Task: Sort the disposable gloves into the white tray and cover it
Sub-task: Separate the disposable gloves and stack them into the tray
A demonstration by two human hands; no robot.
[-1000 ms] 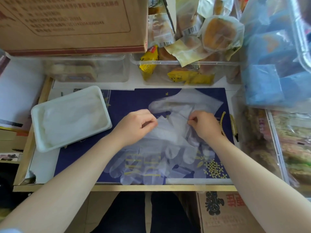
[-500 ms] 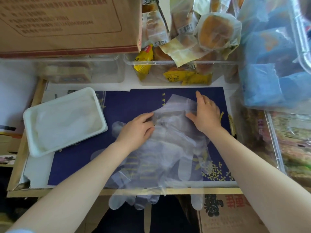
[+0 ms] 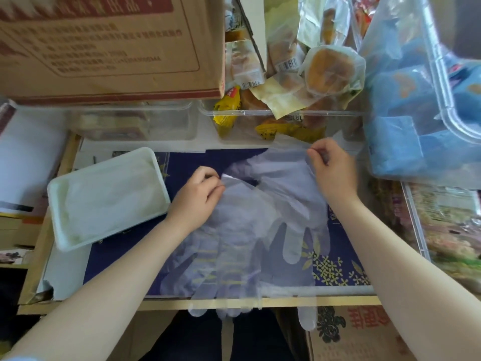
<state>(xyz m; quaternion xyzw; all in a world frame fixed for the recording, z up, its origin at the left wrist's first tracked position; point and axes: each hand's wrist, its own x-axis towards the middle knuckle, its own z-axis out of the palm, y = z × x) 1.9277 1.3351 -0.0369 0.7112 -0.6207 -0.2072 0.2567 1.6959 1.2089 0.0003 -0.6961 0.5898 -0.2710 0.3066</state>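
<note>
Where flattened before, gloves (image 3: 247, 217) now lifted, stretched

The clear gloves (image 3: 250, 230) overlap so thickly that their number cannot be told, and their fingertips hang past the near table edge (image 3: 338, 300). The left hand (image 3: 197, 196) hides the glove cuff it pinches; the right hand (image 3: 331, 170) covers the film edge it grips. Whatever lies in the white tray (image 3: 56, 201) shows only as a pale, blurred layer. The cardboard box (image 3: 109, 48), far left, is cut off by the top edge, its print unreadable. The blue packets (image 3: 406, 113), far right, run out of frame. Both forearms leave the near edge.
</note>
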